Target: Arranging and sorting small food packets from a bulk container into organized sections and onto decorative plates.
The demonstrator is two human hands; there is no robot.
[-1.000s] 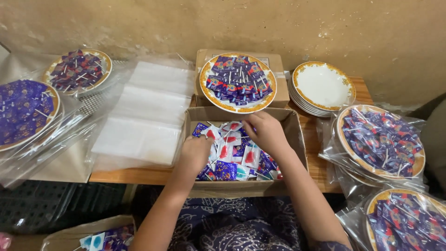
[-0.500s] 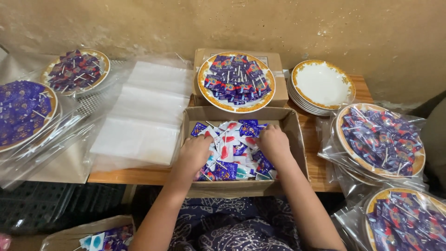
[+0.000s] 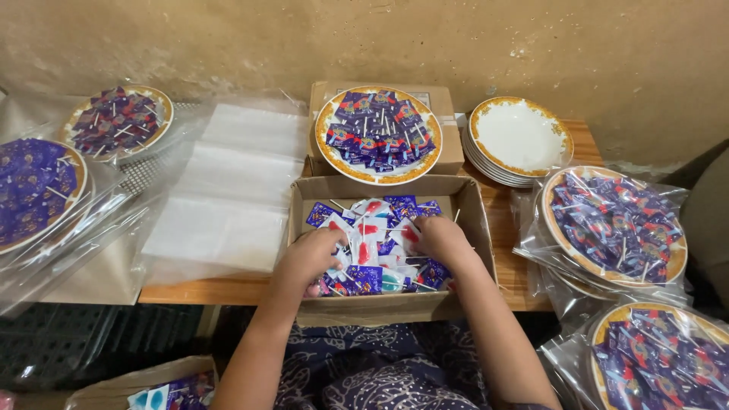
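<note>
An open cardboard box [image 3: 471, 220] sits at the table's front edge, holding several wrapped lollipops [image 3: 376, 231] in purple, white and red wrappers. Both of my hands are down inside it. My left hand [image 3: 307, 258] curls over the sweets at the box's left side, fingers bent into the pile. My right hand [image 3: 442, 241] presses on the sweets at the right side, fingers closed among the wrappers. Just behind the box a gold-rimmed plate [image 3: 377, 134] heaped with the same lollipops rests on a closed carton [image 3: 448, 148].
A stack of empty white plates [image 3: 519, 138] stands at back right. Bagged filled plates lie at right [image 3: 616, 224], lower right [image 3: 661, 357] and far left [image 3: 118, 120]. Clear plastic bags [image 3: 235, 190] lie flat left of the box. A sack of sweets [image 3: 163, 391] sits on the floor.
My right hand came down from the box's far edge into the sweets, and both hands drew toward the near side of the box, gathering wrappers.
</note>
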